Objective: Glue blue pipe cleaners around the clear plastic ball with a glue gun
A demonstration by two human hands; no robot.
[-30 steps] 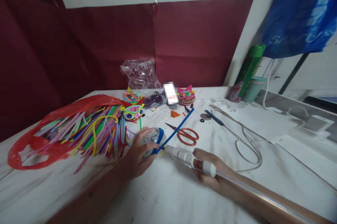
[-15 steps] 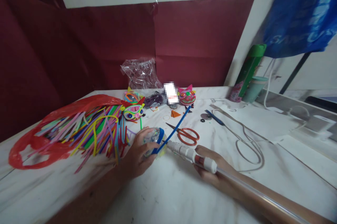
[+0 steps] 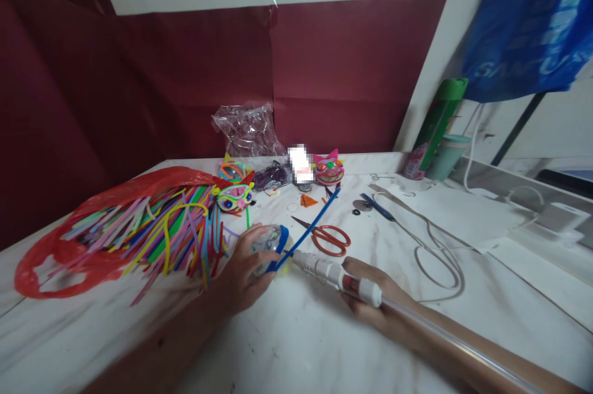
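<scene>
Left: red bag, coloured strips. Far: orange scissors, partly behind blue strip. Left hand grips clear object; right hand, glue gun.

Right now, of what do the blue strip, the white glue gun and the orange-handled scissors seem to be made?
Blue strip: perhaps fuzzy fibre over wire; it looks matt and juts out straight, too fine to confirm.
White glue gun: probably hard, smooth plastic, by its moulded-looking shape.
Scissor blades: dark, thin, likely metal; orange handles: slightly shiny, plastic or coated metal.
</scene>
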